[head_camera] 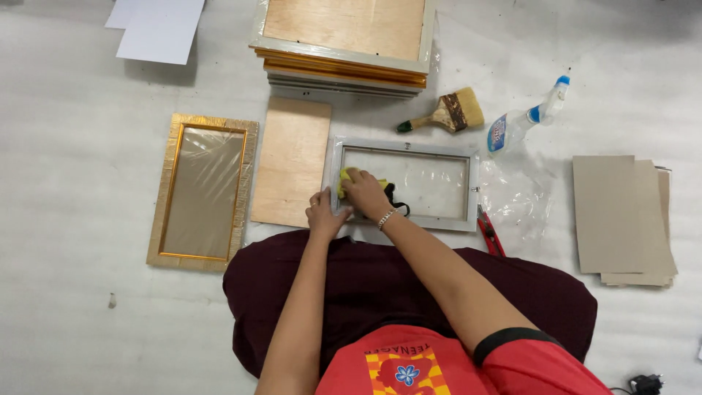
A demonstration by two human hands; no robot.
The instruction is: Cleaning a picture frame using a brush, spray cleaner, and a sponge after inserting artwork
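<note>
cloth point(348, 175) under right hand point(364, 194) on frame point(404, 150)

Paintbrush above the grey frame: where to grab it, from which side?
Probably the wooden handle of the paintbrush, near its green tip at the left end. It lies flat, bristles pointing right toward the spray bottle, so come from above at the handle end, where the floor around it is bare.

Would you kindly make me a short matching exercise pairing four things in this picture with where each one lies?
Things:
1. yellow cloth
2. gold frame
3. paintbrush
4. grey cardboard sheets

Places:
A. far right of the floor
B. under the right hand, on the grey frame's glass
C. far left, face up
D. beside the spray bottle

Pairs: 1-B, 2-C, 3-D, 4-A
</note>
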